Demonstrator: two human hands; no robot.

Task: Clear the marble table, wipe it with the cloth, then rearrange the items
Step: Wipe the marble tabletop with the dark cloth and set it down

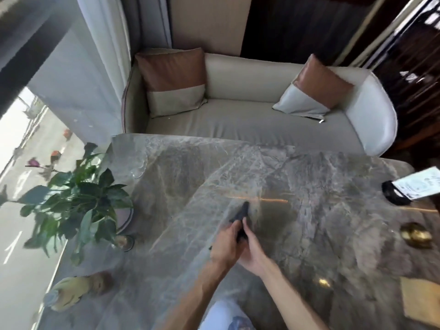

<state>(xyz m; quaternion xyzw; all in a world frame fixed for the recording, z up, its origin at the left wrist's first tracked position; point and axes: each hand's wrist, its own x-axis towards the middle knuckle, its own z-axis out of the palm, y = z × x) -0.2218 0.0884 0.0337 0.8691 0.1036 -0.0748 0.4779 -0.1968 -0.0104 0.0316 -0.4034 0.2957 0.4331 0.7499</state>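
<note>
Squarely over the middle of the marble table (321, 186), the left hand (223, 245) and right hand (253, 254) grip the near end of the dark cloth (241, 216) between them, its long axis pointing straight away toward the sofa (238, 117), both hands equally near.

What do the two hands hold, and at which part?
The left hand and the right hand both grip a dark cloth at its near end; its far tip sticks out.
</note>
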